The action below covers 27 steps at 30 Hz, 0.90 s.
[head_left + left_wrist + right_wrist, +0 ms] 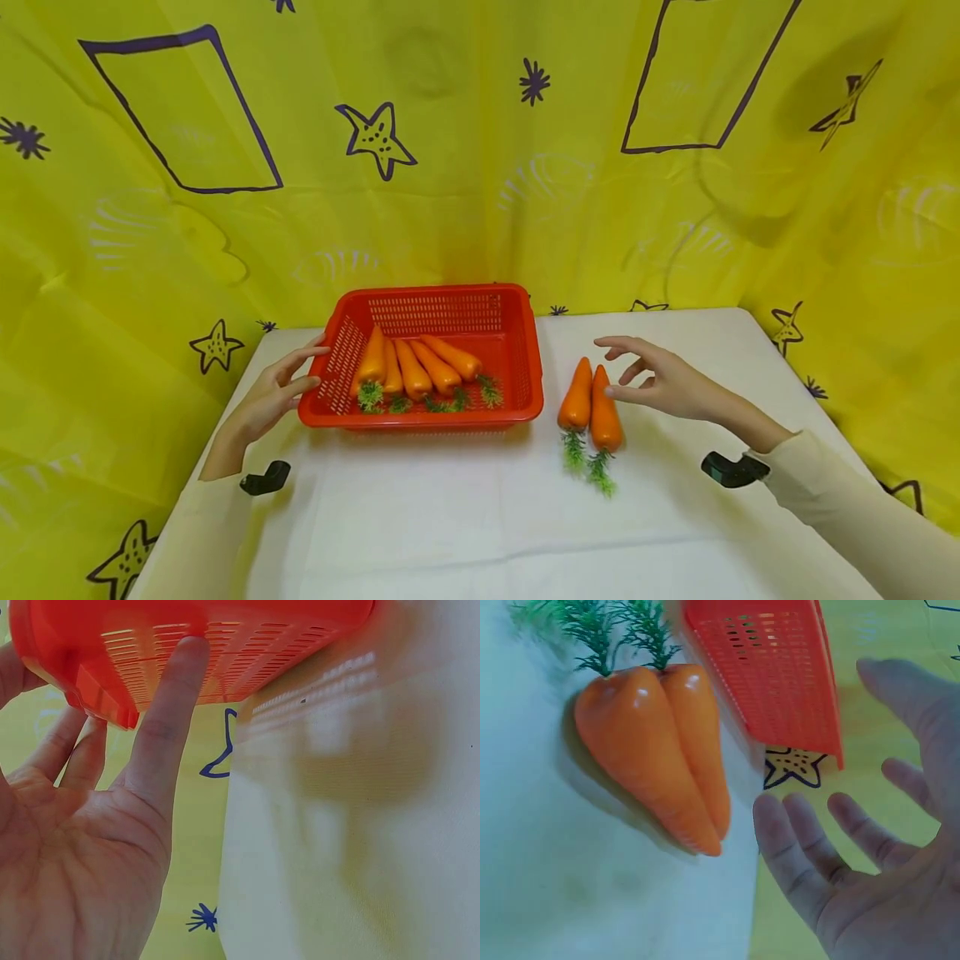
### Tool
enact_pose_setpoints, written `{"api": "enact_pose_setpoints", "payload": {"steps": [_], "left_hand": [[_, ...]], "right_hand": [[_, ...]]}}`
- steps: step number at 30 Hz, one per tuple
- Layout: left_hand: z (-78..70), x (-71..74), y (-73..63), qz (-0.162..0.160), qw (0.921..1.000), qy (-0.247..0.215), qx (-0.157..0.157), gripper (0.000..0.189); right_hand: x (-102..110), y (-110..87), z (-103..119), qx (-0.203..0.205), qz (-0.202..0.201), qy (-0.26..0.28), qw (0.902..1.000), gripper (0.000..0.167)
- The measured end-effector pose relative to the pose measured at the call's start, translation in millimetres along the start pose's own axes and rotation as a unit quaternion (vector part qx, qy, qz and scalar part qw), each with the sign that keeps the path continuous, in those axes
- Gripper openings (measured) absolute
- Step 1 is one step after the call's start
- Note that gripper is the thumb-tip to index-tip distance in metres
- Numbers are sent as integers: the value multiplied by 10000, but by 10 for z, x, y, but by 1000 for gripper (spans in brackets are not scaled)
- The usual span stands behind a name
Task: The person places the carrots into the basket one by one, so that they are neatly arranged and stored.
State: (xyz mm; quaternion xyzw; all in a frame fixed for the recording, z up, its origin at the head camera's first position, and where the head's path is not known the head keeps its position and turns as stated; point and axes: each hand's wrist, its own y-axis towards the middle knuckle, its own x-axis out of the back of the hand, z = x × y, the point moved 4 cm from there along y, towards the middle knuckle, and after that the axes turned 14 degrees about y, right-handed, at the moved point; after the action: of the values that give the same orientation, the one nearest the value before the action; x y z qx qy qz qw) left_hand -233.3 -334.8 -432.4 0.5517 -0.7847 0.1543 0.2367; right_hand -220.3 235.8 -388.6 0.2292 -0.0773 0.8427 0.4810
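My left hand [273,396] is at the left end of a red plastic basket [531,367], its fingertips right at the rim. In the left wrist view, one nearly straight finger [161,727] lies along the slotted side wall, with other fingers extended beside the basket. Several orange carrots [412,371] with green tops lie inside, mostly toward the left. Right of the basket, two more carrots [606,417] lie side by side on the table, tops toward me. My right hand [667,383] hovers just beside and above them, fingers spread and slightly bent, with nothing in its grasp.
A white cloth covers the table [420,517]. Directly behind the basket hangs a yellow curtain [465,225] with stars and other drawn shapes, which also closes in both sides. A dark band device [735,471] sits at each wrist.
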Motion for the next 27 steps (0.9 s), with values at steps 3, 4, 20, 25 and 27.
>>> {"api": "enact_pose_setpoints", "payload": {"steps": [3, 4, 20, 25, 27], "left_hand": [[5, -1, 3, -2, 10000, 6, -24, 50], [8, -1, 5, -4, 10000, 7, -24, 50], [-44, -18, 18, -2, 9996, -289, -71, 49], [-39, -15, 14, -3, 9996, -277, -72, 48], [-39, -11, 14, 3, 9996, -269, -93, 48]], "right_hand": [[-16, -38, -90, -244, -100, 69, 9996, 65], [-24, -50, -126, -347, -127, 111, 9993, 65], [-273, -46, -537, -1294, -203, 904, 9873, 63], [-328, -29, -586, -1405, -139, 865, 9862, 62], [-344, -21, -600, -1454, -121, 876, 9854, 61]]}}
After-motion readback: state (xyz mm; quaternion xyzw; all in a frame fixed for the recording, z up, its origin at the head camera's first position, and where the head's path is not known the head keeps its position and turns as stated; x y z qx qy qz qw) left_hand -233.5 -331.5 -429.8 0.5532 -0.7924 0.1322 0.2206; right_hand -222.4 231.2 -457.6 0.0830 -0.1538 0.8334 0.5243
